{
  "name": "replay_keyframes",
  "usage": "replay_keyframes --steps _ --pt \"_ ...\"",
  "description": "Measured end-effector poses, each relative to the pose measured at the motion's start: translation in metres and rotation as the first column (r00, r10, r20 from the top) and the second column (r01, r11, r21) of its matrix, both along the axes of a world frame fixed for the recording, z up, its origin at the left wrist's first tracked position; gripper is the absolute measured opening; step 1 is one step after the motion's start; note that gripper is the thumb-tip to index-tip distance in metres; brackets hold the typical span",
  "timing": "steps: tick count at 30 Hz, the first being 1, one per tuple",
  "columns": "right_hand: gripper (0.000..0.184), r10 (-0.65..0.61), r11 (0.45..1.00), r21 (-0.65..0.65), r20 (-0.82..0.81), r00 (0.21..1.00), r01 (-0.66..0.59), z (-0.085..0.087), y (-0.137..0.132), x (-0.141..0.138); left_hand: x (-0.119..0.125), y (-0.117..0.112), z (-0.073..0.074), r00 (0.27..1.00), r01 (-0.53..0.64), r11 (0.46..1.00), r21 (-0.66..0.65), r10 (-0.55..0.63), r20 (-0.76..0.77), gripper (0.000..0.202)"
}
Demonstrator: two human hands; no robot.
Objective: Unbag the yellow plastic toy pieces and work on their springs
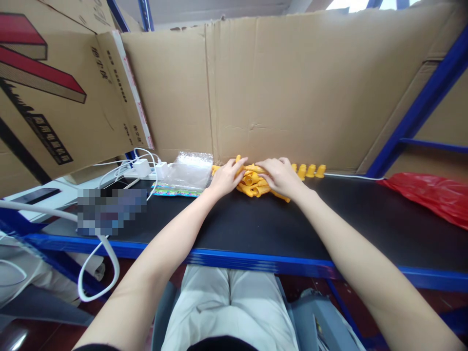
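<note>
The left forearm (171, 236) and the right forearm (351, 248), both bare, stretched forward from the lower corners of the view and slanted inward. The left wrist (211, 194) and the right wrist (305, 192) looked nearly straight. The left hand (227, 178) had its back up and its fingers bent, angled inward. The right hand (281, 176) mirrored it, knuckles raised, fingers curving leftward. The two hands were near each other but apart, and how firmly their partly hidden fingertips closed could not be told.

Bright, soft light with white glare at top right, highlights on red plastic (427, 195), wide-angle edge distortion.
</note>
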State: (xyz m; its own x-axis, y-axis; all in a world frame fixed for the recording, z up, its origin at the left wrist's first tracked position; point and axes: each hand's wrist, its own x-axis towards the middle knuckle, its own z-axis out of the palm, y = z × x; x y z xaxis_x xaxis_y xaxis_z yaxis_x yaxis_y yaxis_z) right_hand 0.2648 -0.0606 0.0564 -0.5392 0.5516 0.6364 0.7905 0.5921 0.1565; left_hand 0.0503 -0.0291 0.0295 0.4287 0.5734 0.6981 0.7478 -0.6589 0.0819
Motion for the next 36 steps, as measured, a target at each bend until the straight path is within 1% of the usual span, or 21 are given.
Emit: replay_keyframes --steps 4,9,12,14,18,21,24,27,32,36 --pt "0.031 0.002 1.000 0.003 0.021 1.000 -0.002 -0.005 0.002 -0.003 0.000 0.001 0.001 0.993 -0.109 0.993 -0.038 0.108 -0.039 0.036" --pt "0.032 -0.081 0.995 -0.046 0.068 0.994 0.085 -0.011 0.004 -0.006 -0.001 0.000 0.004 0.981 -0.192 0.979 -0.075 0.189 -0.046 0.030" --pt "0.027 -0.104 0.993 -0.049 0.098 0.990 0.109 -0.011 0.003 -0.007 0.001 0.000 0.003 0.982 -0.185 0.978 -0.100 0.181 -0.052 0.028" --pt "0.022 -0.098 0.995 -0.016 0.103 0.990 0.101 -0.008 0.002 -0.007 0.002 -0.001 0.003 0.984 -0.178 0.976 -0.123 0.173 -0.048 0.028" --pt "0.023 -0.072 0.997 0.034 0.073 0.995 0.070 -0.005 0.000 -0.006 0.004 -0.002 0.003 0.985 -0.173 0.977 -0.128 0.171 -0.027 0.028" --pt "0.024 -0.072 0.997 0.003 0.072 0.995 0.072 -0.007 0.001 -0.005 0.003 -0.001 0.003 0.985 -0.172 0.978 -0.117 0.169 -0.032 0.028" --pt "0.026 -0.107 0.993 -0.033 0.122 0.987 0.112 -0.010 0.005 -0.005 0.003 -0.002 0.003 0.982 -0.183 0.974 -0.134 0.174 -0.074 0.029" --pt "0.020 -0.122 0.991 -0.031 0.170 0.978 0.129 -0.011 0.006 -0.005 0.006 -0.003 0.003 0.975 -0.206 0.965 -0.163 0.189 -0.114 0.028" --pt "0.017 -0.133 0.991 -0.002 0.139 0.981 0.134 -0.007 0.005 -0.004 0.010 -0.007 0.005 0.974 -0.220 0.954 -0.205 0.202 -0.107 0.029" --pt "0.017 -0.135 0.990 -0.030 0.141 0.981 0.141 -0.007 0.005 -0.003 0.010 -0.008 0.006 0.971 -0.233 0.946 -0.224 0.212 -0.114 0.029"
